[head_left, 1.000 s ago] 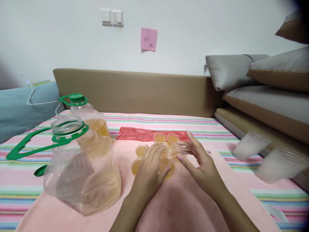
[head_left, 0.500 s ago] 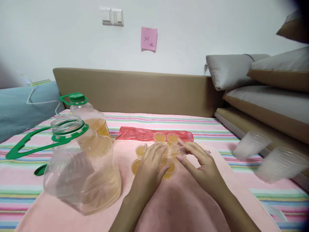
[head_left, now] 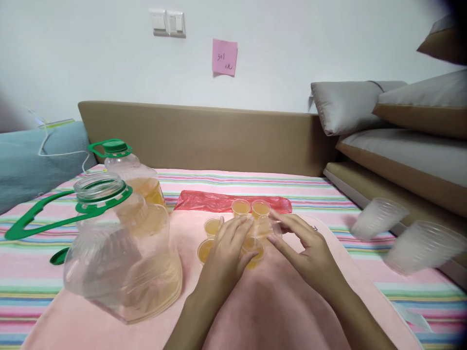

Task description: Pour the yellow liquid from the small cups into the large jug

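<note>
Between my two hands a clear plastic cup (head_left: pixel 263 227) lies tilted on its side above cups of orange liquid. The fingers of my right hand (head_left: pixel 301 243) are closed round its right end. My left hand (head_left: pixel 229 248) is at its left end, fingers curved against it. Two filled cups (head_left: pixel 241 208) stand behind, and two more (head_left: pixel 205 251) stand left of my left hand. Other filled cups (head_left: pixel 255 253) are partly hidden under the clear cup and my left hand.
An uncapped clear jug (head_left: pixel 124 272) with a green handle stands at left, a capped jug (head_left: pixel 144 187) behind it. Stacked clear cups (head_left: pixel 379 218) lie at right. A red plastic bag (head_left: pixel 204 201) lies behind the cups on a pink cloth (head_left: pixel 175 330). Cushions (head_left: pixel 412 150) are piled at right.
The view has shifted very slightly. My hands and the clear cup hold nearly the same position.
</note>
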The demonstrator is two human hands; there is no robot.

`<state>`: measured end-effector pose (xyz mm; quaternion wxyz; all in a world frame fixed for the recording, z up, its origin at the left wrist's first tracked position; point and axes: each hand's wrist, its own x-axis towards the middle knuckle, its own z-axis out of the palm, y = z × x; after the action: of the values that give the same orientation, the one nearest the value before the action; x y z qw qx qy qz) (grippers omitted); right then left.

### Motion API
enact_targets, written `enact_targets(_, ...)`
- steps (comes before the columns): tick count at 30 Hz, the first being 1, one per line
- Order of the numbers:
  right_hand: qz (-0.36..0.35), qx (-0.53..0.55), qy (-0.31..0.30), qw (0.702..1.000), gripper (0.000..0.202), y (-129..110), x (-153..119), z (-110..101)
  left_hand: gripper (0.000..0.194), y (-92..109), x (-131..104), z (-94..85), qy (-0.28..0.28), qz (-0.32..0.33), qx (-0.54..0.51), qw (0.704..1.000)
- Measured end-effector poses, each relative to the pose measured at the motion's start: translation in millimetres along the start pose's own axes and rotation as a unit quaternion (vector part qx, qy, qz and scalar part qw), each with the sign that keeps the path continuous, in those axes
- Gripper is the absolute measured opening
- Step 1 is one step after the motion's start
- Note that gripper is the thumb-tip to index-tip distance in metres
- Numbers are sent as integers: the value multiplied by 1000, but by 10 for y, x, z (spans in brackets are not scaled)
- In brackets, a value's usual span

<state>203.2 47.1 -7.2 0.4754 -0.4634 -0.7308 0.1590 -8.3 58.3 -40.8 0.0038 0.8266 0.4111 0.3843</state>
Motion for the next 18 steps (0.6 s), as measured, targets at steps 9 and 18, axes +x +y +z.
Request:
enact_targets(9,47,66,-22,996,69,28,-40,-105,67,24,28,7,38,34,8,999)
enact_targets(18,-35,-24,-27,999,28,-28,-41,-179,66,37,6,34,38,29,11,999)
